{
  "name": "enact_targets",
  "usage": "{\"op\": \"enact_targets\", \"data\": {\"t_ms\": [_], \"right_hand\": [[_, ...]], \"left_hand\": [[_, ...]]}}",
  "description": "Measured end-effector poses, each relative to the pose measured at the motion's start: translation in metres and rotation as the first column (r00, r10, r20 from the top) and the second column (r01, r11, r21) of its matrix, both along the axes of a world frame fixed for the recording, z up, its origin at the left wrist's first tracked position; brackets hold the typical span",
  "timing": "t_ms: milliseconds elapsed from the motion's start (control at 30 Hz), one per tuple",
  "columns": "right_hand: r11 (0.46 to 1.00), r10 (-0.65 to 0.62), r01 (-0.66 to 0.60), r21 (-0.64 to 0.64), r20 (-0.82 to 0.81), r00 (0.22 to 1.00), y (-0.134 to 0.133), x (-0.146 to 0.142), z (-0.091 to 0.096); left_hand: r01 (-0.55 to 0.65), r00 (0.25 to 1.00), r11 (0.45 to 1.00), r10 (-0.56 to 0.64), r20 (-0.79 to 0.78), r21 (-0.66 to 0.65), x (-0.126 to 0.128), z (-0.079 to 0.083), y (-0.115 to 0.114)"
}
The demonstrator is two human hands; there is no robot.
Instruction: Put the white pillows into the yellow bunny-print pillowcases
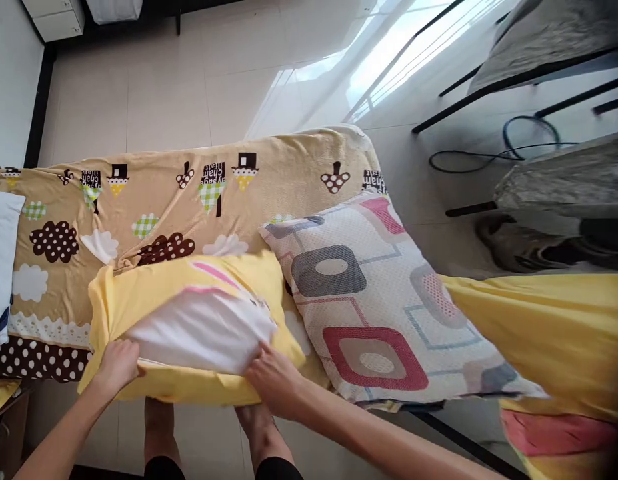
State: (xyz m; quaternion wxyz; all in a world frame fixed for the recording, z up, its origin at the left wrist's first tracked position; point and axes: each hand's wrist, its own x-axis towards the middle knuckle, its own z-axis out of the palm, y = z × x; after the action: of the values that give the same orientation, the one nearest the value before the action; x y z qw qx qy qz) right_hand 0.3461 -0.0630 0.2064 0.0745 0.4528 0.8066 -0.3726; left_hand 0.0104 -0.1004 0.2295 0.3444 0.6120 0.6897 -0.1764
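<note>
A white pillow [203, 330] sticks partway out of a yellow pillowcase [139, 293] at the near edge of a bed. My left hand [117, 363] grips the pillowcase's open edge at the left, fingers curled. At the right of the opening, my right hand [275, 380] is closed on the pillowcase's edge, beside the white pillow. Both hands lie at the near side of the opening, with my legs and bare feet below them.
The bed carries a tan blanket [153, 193] with cloud and tree prints. A patterned pillow [373, 300] with red and grey squares lies to the right. Yellow bedding [553, 333] is at far right, a white pillow [1, 260] at far left. Black cables [489, 157] lie on the tiled floor.
</note>
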Motion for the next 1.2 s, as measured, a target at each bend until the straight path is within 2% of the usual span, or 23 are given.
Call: {"op": "enact_targets", "data": {"t_ms": [67, 100, 167, 233, 333, 467, 567, 633, 667, 733, 767, 833, 933, 967, 1000, 1033, 1100, 1133, 1200], "right_hand": [[0.983, 0.184, -0.185, -0.002, 0.097, 0.978, -0.006, -0.006, 0.012], [0.978, 0.208, -0.21, 0.006, 0.136, 0.969, -0.003, -0.009, 0.016], [0.985, 0.17, -0.172, -0.001, 0.137, 0.976, 0.007, -0.011, 0.021], [0.988, 0.151, -0.147, -0.054, 0.083, 0.985, 0.013, -0.01, 0.02], [0.991, 0.07, -0.059, -0.121, 0.089, 0.994, -0.003, 0.001, 0.004], [0.981, -0.12, 0.148, -0.127, 0.207, 0.971, -0.065, 0.014, -0.04], [0.967, -0.247, 0.253, 0.009, 0.245, 0.937, -0.106, 0.005, -0.076], [0.937, -0.349, 0.324, 0.134, 0.273, 0.896, -0.111, -0.006, -0.094], [0.923, -0.381, 0.342, 0.177, 0.286, 0.879, -0.105, -0.009, -0.1], [0.929, -0.364, 0.319, 0.188, 0.305, 0.88, -0.078, -0.009, -0.101], [0.943, -0.327, 0.284, 0.174, 0.313, 0.892, -0.059, -0.005, -0.095], [0.959, -0.268, 0.221, 0.178, 0.314, 0.911, -0.023, 0.011, -0.074], [0.907, -0.332, 0.24, 0.346, 0.238, 0.913, 0.009, 0.034, -0.033], [0.878, -0.359, 0.261, 0.402, 0.191, 0.914, 0.011, 0.037, -0.023], [0.853, -0.375, 0.278, 0.443, 0.147, 0.915, 0.01, 0.038, -0.017], [0.84, -0.37, 0.281, 0.463, 0.112, 0.922, 0.008, 0.038, -0.016], [0.863, -0.309, 0.246, 0.441, 0.076, 0.948, 0.003, 0.034, -0.028], [0.888, -0.267, 0.217, 0.405, 0.072, 0.961, 0.003, 0.033, -0.039], [0.931, -0.202, 0.171, 0.324, 0.064, 0.977, 0.011, 0.036, -0.063]], "left_hand": [[0.14, 0.99, 0.987, -0.139, 0.028, -0.073, -0.005, 0.021, -0.007], [0.225, 0.973, 0.967, -0.216, 0.085, -0.116, -0.001, 0.029, -0.01], [0.321, 0.932, 0.934, -0.282, 0.228, -0.157, 0.011, 0.038, -0.015], [0.302, 0.919, 0.946, -0.254, 0.301, -0.123, 0.018, 0.034, -0.019], [0.215, 0.95, 0.976, -0.215, 0.226, 0.024, 0.004, 0.012, -0.03], [0.218, 0.976, 0.955, -0.217, -0.029, 0.202, -0.038, -0.031, -0.059], [0.176, 0.968, 0.933, -0.106, -0.227, 0.314, -0.05, -0.058, -0.067], [0.119, 0.956, 0.926, -0.009, -0.294, 0.358, -0.048, -0.072, -0.056], [0.091, 0.954, 0.92, 0.03, -0.3, 0.382, -0.047, -0.075, -0.047], [0.041, 0.958, 0.884, 0.097, -0.269, 0.466, -0.046, -0.071, -0.029], [0.025, 0.963, 0.852, 0.12, -0.24, 0.523, -0.048, -0.062, -0.022], [0.006, 0.976, 0.772, 0.134, -0.172, 0.635, -0.053, -0.037, -0.019], [-0.078, 0.977, 0.653, 0.202, -0.074, 0.753, -0.055, 0.003, -0.041], [-0.132, 0.966, 0.645, 0.254, -0.049, 0.753, -0.052, 0.011, -0.052], [-0.191, 0.95, 0.666, 0.312, -0.036, 0.721, -0.048, 0.013, -0.063], [-0.251, 0.932, 0.713, 0.36, -0.034, 0.655, -0.042, 0.011, -0.072], [-0.37, 0.901, 0.817, 0.431, -0.043, 0.443, -0.032, -0.008, -0.085], [-0.426, 0.887, 0.84, 0.46, -0.027, 0.336, -0.029, -0.021, -0.087], [-0.522, 0.853, 0.837, 0.511, 0.108, 0.163, -0.033, -0.044, -0.081]]}}
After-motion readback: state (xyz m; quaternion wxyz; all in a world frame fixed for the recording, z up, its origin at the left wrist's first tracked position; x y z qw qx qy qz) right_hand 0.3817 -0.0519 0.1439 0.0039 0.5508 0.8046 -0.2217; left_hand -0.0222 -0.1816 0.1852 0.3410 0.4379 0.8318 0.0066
